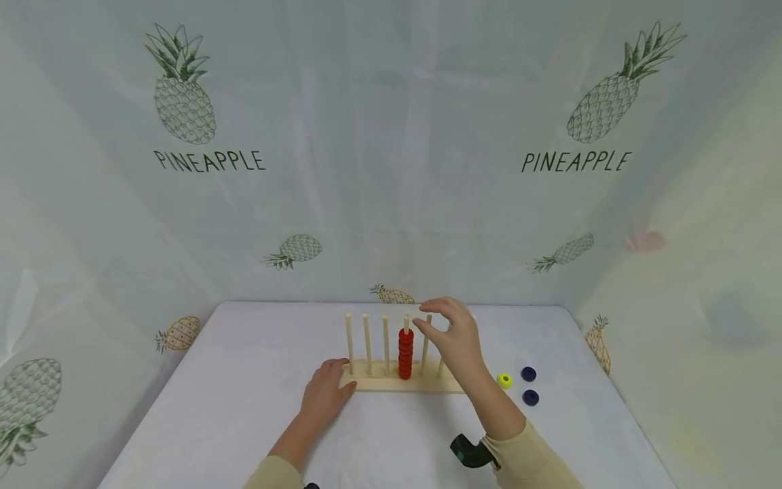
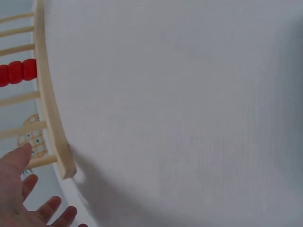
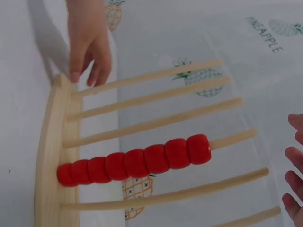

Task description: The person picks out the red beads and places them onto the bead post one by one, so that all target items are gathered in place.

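A wooden peg rack [image 1: 409, 384] stands on the white table, with several upright pegs along its base. Red beads [image 1: 406, 354] are stacked on one middle peg, and its bare tip shows above them. My left hand [image 1: 326, 394] is at the rack's left end, thumb toward the front and fingers behind, relaxed and spread in the left wrist view. Near the peg tops, just right of the red stack, is my right hand [image 1: 455, 336]. Its thumb and forefinger are apart with nothing between them. Part of the rack's right end is hidden behind this hand and forearm.
A yellow bead [image 1: 504, 380] lies on the table right of the rack, beside two dark blue beads [image 1: 528, 373]. A black device [image 1: 470, 451] is strapped to my right wrist. A pineapple-print curtain [image 1: 391, 170] hangs behind the table.
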`<move>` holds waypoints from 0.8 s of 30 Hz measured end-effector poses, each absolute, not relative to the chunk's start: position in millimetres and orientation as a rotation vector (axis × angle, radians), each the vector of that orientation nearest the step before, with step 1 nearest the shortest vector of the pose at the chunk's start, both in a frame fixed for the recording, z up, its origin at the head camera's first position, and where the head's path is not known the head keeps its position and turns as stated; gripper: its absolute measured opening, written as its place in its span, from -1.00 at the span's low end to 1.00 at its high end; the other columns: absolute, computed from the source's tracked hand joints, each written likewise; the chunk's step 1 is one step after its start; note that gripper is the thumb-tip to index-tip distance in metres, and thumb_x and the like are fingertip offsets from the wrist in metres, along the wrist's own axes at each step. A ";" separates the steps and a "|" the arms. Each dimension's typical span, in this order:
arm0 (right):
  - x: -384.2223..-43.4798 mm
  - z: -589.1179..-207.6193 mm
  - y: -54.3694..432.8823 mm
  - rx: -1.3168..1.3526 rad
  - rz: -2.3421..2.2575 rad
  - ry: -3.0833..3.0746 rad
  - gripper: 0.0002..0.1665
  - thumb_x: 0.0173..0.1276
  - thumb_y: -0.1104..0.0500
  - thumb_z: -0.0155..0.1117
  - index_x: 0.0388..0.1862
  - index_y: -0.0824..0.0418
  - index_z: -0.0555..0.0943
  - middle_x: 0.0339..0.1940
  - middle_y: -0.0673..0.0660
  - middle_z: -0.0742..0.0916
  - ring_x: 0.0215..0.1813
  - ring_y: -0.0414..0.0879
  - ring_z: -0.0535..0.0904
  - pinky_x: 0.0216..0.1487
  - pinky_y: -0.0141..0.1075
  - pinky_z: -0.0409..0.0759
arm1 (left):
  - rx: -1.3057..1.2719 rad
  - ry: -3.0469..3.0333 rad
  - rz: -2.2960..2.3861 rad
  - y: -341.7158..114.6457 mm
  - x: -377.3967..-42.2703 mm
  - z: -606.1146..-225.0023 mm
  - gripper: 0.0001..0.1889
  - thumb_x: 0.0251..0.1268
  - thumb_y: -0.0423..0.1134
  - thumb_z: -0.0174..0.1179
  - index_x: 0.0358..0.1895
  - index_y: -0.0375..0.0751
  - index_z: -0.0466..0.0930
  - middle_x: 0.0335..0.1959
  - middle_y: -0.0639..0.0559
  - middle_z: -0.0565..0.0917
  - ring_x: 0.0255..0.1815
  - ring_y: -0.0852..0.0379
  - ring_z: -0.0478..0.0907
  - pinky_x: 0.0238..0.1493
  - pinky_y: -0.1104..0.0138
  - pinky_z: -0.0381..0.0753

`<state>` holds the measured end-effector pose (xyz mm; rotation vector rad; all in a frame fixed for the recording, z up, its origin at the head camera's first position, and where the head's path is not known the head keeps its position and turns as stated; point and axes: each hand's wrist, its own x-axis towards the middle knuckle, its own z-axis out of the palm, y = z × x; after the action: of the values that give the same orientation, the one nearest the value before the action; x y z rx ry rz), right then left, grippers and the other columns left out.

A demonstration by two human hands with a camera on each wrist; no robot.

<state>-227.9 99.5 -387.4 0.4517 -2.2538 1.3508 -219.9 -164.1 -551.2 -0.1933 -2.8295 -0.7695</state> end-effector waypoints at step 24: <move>-223.0 -411.0 141.5 0.743 0.712 -2.067 -0.32 0.44 -0.34 -0.02 -0.09 0.23 0.68 0.05 0.22 0.64 0.14 0.23 0.44 0.11 0.24 0.27 | -0.190 -2.810 -0.653 -187.2 -182.4 -488.7 -0.37 0.19 0.00 0.37 0.28 -0.17 0.42 0.31 -0.28 0.36 0.24 -0.29 0.38 0.06 -0.09 0.48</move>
<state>-223.0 141.5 -411.0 0.7434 -2.0675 0.7119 -182.4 -187.2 -488.7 -0.1900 -2.8105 -0.6535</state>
